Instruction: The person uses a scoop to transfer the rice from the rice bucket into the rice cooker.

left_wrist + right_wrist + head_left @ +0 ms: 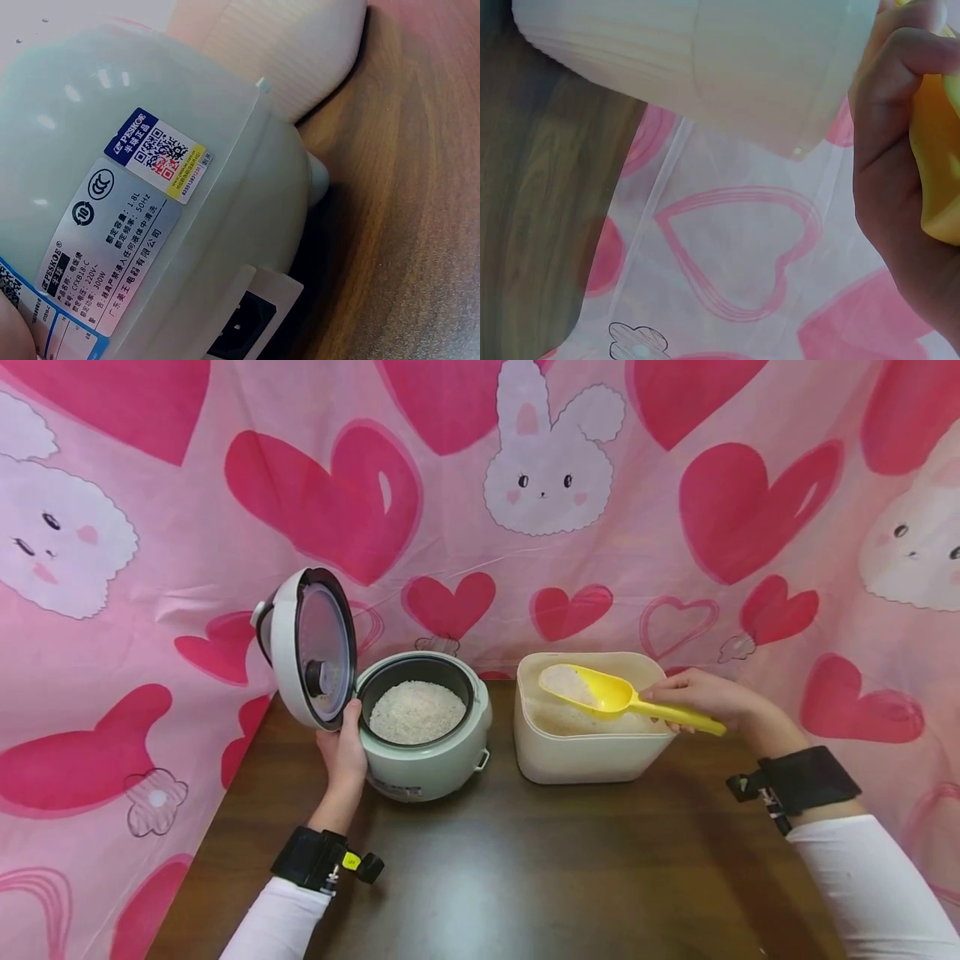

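Note:
A rice cooker [420,777] with its round lid [288,652] raised stands on the table, white rice [417,712] inside its dark pot. My left hand [345,756] touches the cooker's left side by the lid's hinge, thumb extended upward; its other fingers are mostly hidden. In the left wrist view, the cooker's labelled side [105,247] fills much of the picture. My right hand [697,697] grips the handle of a yellow scoop [615,697], which carries white rice over a cream bin [585,760]. More pale grain lies in the bin. In the right wrist view, fingers curl round the yellow handle [937,165].
The bin stands right of the cooker with a narrow gap between them. Behind both hangs a pink cloth [465,535] with hearts and rabbits. The dark wooden table [525,868] extends toward the front. A power socket [244,326] shows on the cooker's side.

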Tool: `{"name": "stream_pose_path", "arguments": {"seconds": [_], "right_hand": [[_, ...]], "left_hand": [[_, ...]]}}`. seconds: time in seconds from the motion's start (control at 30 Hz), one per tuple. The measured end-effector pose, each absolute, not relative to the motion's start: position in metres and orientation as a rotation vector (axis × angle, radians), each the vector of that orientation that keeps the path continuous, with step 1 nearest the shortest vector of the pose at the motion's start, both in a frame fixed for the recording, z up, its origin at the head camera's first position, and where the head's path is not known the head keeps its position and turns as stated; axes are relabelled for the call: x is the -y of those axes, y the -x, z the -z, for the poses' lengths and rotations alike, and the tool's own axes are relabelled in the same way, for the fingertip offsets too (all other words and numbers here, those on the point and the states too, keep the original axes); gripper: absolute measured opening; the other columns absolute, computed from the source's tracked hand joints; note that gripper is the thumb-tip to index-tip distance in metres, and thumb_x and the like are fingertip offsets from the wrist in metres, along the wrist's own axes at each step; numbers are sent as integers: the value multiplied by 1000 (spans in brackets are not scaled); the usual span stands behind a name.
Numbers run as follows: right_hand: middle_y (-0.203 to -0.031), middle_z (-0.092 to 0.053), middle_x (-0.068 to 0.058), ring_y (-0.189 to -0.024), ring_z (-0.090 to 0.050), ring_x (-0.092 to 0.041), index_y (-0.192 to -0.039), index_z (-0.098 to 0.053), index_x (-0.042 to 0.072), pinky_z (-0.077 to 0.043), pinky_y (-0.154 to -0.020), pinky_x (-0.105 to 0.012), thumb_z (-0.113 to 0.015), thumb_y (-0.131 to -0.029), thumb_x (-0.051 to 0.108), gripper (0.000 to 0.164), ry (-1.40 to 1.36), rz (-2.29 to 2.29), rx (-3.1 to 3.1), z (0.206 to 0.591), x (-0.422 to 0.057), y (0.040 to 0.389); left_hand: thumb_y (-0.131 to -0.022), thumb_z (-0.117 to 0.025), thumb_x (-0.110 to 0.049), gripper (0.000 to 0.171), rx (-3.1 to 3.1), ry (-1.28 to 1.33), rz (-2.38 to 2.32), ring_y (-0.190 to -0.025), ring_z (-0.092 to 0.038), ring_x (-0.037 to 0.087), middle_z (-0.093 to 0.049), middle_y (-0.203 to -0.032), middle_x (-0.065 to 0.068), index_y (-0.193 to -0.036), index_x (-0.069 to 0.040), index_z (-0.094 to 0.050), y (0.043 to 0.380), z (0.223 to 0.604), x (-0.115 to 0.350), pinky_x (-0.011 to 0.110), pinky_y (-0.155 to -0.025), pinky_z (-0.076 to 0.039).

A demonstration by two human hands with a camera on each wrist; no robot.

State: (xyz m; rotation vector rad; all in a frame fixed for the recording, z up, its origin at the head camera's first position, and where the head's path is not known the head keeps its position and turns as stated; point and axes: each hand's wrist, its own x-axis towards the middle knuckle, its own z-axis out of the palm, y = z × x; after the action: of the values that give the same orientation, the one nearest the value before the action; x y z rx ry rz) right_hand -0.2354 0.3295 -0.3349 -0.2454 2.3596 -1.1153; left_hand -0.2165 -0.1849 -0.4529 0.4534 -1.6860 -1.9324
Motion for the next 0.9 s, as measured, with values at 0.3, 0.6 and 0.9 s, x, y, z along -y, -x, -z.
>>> {"name": "stream_pose_path", "arguments": {"seconds": [0.3, 0.6, 0.9], "right_hand": [[-79, -66, -15, -64, -63, -35, -105, -76, 6, -54, -58, -28, -60, -105, 41, 39, 288, 1095, -2410, 324, -315, 241], [-80, -65, -15, -65, -62, -26, -106, -76, 5, -56, -60, -30, -63, -104, 36, 34, 373, 1120, -2385, 306, -268, 253], [-84, -65, -13, -65, -60, -23, -119, -73, 5, -53, -60, -29, -65, -103, 31, 32, 525, 1046, -2305, 284, -204, 260]], "left_hand": [[-97, -66, -26, 49, 1688, -471, 1937, -121, -56, 12, -63, -137, 13, -139, -1, -59, 216, 452, 186, 29, -114, -38], [-99, -65, -31, 52, 1736, -471, 1930, -122, -55, 14, -62, -140, 14, -141, -1, -58, 217, 451, 188, 32, -115, -37], [-100, -64, -30, 53, 1727, -458, 1947, -128, -54, 19, -60, -144, 14, -144, -1, -56, 217, 452, 189, 34, -117, -36]]}}
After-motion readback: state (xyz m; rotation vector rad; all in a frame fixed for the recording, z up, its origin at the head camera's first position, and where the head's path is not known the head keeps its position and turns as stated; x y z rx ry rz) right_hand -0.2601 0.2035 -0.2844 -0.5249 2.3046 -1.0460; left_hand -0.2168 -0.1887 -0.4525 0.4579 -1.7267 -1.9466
